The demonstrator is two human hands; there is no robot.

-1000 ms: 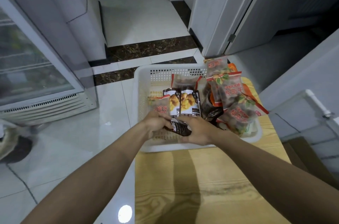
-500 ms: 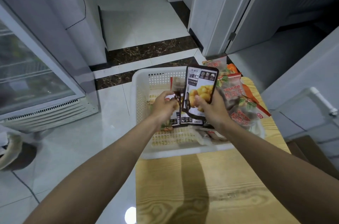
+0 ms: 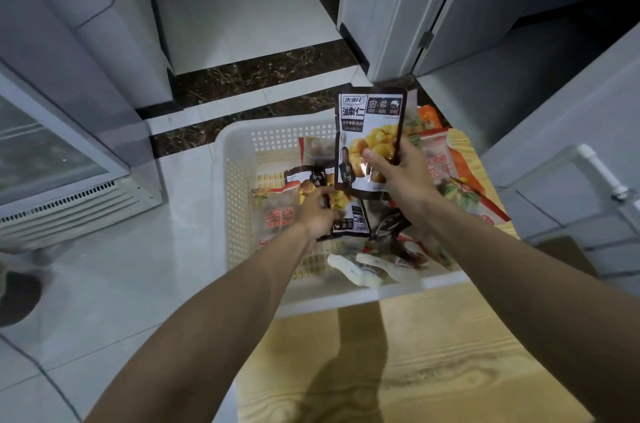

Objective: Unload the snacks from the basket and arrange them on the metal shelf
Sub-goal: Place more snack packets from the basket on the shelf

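support: wooden table point(image 3: 433, 363) | on it: white basket point(image 3: 239, 215), far end

The left hand point(image 3: 317, 215) and right hand point(image 3: 401, 177) are bare. Both forearms point(image 3: 242, 301) are bare too, slim and smooth as far as they show (anything worn higher up lies out of view)

basket point(image 3: 239, 201) open above, snacks point(image 3: 446, 187) crowding right
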